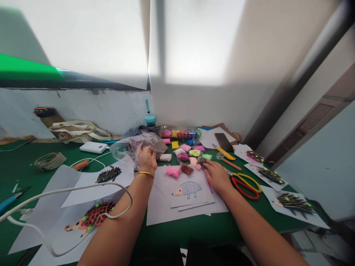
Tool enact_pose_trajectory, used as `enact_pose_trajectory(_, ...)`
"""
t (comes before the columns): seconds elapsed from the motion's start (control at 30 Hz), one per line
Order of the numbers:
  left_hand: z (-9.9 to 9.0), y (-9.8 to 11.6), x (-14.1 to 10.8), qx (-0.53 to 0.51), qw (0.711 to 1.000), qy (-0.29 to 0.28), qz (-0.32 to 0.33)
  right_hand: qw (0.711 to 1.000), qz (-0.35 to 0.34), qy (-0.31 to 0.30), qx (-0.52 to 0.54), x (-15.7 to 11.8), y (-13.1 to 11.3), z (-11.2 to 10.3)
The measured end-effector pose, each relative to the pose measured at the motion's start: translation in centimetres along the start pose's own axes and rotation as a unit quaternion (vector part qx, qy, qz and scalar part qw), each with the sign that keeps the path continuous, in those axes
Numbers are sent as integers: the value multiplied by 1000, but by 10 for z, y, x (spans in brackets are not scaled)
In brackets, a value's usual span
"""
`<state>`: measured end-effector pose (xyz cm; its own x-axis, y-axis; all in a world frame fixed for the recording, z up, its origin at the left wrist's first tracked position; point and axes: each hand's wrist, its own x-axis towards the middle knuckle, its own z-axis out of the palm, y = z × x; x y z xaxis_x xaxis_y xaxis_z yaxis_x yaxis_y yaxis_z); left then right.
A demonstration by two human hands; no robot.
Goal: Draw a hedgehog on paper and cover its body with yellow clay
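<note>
My left hand (pixel 147 159), with a gold bangle at the wrist, has its fingers curled on a crumpled clear plastic bag (pixel 129 146). My right hand (pixel 218 176) reaches left, its fingers stretched out and apart from the thumb. Its fingertips touch or nearly touch a dark packet of modelling clay (pixel 201 161). Around it lie a brown packet (pixel 186 169), a pink packet (pixel 172 171), a white packet (pixel 165 157) and several other colours. Between my forearms, a hedgehog drawing (pixel 189 190) rests on white sheets (pixel 158 207).
To the right lie red-and-yellow scissors (pixel 246 186), a yellow cutter (pixel 226 153), a phone (pixel 224 142) and hedgehog pictures (pixel 295 203). At left, a white cable (pixel 69 187) loops over my forearm, near a power bank (pixel 93 147) and a clay hedgehog (pixel 93 216). A bottle (pixel 48 116) stands behind.
</note>
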<state>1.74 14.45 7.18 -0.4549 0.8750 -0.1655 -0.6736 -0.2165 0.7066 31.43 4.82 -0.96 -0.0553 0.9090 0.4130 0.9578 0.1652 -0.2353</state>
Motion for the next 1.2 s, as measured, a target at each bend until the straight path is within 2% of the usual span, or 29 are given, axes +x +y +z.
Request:
enact_pose_trajectory(0.3, -2, -6, -13, 22, 999, 14, -25, 1000, 0, 8, 3, 0, 0, 1)
enact_pose_trajectory(0.67, -13, -23, -54, 84, 994, 2, -76, 1000, 3, 17, 4, 0, -2, -1)
enact_pose_trajectory(0.8, -20, -24, -77, 99, 991, -31, -81, 1000, 1, 25, 8, 1, -2, -1)
enact_pose_trajectory(0.93, -33, -26, -94, 156, 981, -99, -64, 1000, 17, 24, 0, 7, 0, -1)
enact_pose_trajectory(1.1, -49, -34, -99, 215, 965, -153, -14, 999, 34, 24, -22, 20, 0, -3)
enact_pose_trajectory(1.2, -55, -40, -100, 253, 950, -183, 16, 999, 13, 21, -30, 28, -10, -5)
